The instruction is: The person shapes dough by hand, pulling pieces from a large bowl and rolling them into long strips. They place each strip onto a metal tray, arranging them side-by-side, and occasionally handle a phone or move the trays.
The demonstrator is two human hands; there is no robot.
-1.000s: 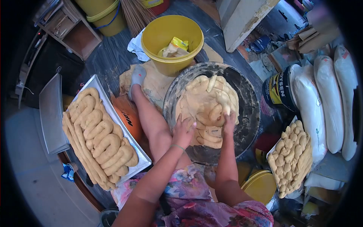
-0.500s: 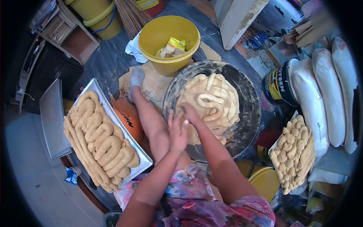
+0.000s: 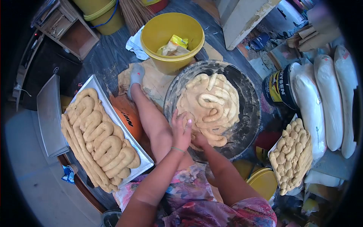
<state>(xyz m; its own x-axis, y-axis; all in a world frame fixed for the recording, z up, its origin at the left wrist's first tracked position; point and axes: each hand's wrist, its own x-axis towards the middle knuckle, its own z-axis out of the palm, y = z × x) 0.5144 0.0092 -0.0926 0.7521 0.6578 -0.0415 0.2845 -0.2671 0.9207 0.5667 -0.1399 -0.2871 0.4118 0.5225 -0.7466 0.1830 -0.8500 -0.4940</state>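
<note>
A wide black basin (image 3: 247, 125) holds long ropes of pale dough (image 3: 211, 102), coiled and heaped on one another. Over its near left rim is my left hand (image 3: 181, 130), palm turned inward and fingers extended, with nothing visible in it. Just right of that hand and lower is my right hand (image 3: 199, 140), close to the near end of the dough. Its fingers point down and are mostly hidden, so whether they grip anything does not show. On a metal tray (image 3: 141, 160) to the left lie thick folded dough ropes (image 3: 102, 136).
A yellow bucket (image 3: 172, 60) with wrappers inside stands behind the basin. On the right, another tray carries many small dough pieces (image 3: 293, 155), near a paint bucket (image 3: 280, 85) and long white plastic-wrapped packs (image 3: 327, 102). An orange object (image 3: 126, 115) sits beside my leg.
My right hand has drawn back toward me, from beside my left fingers to below them, near the basin's near edge. My left hand has shifted slightly right.
</note>
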